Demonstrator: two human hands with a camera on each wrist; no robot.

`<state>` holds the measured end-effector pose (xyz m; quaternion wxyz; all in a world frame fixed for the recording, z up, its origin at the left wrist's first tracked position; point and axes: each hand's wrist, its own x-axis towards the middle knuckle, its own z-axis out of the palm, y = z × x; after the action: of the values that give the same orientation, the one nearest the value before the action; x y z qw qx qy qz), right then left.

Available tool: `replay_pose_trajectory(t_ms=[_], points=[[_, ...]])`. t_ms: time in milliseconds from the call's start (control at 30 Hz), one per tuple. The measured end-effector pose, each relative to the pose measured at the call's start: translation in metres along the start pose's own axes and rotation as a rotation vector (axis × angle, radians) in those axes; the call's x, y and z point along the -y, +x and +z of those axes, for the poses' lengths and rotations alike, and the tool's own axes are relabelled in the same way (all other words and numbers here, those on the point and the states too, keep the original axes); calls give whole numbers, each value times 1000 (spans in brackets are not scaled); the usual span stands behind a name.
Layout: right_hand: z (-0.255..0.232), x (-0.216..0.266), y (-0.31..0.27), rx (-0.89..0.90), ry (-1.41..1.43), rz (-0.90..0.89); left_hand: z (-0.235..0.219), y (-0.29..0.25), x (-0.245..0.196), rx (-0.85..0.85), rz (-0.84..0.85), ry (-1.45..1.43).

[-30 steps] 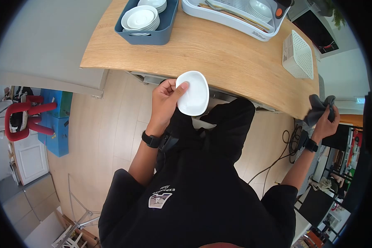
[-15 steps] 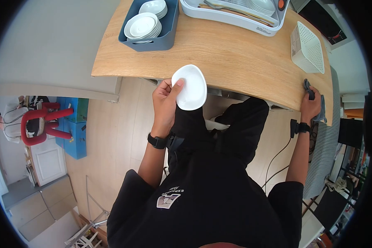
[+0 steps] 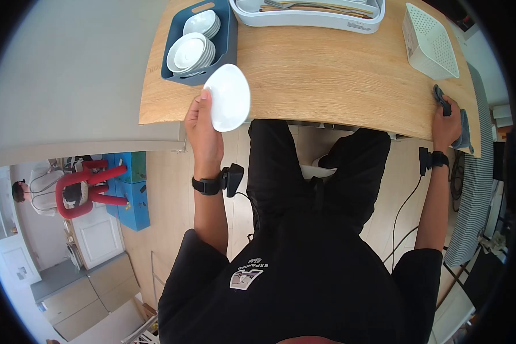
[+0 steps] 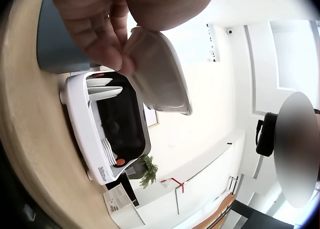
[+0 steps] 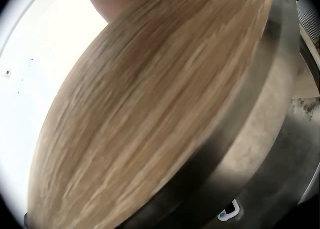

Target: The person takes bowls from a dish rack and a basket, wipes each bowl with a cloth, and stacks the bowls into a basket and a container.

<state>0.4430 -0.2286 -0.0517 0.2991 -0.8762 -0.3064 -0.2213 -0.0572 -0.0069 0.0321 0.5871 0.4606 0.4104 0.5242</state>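
Observation:
My left hand pinches a small white dish by its rim, thumb on the inner face. In the left wrist view the fingers curl behind the dish, which is tilted. The dish is held just in front of a blue-grey bin, overlapping its near corner in the head view. Inside the bin are stacks of white bowls. At the table's right end, my right hand grips a dark grey cloth, whose folds show on both sides of the hand.
A white dish rack with chopsticks and utensils stands at the back of the wooden table. To the right is a white perforated basket. A cable hangs from the right wrist. Another person is far left.
The left hand has carried the dish leftward and forward to the bin. My right hand has brought the cloth in from beyond the table's right side to its right end.

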Motion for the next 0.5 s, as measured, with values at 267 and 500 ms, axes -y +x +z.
replay_pose_trajectory(t_ms=[267, 500], points=[[-4, 4, -3, -9, 35, -44, 0, 60, -53, 19, 215, 301], [-1, 3, -4, 2, 43, -1, -6, 136, -80, 118, 160, 213]])
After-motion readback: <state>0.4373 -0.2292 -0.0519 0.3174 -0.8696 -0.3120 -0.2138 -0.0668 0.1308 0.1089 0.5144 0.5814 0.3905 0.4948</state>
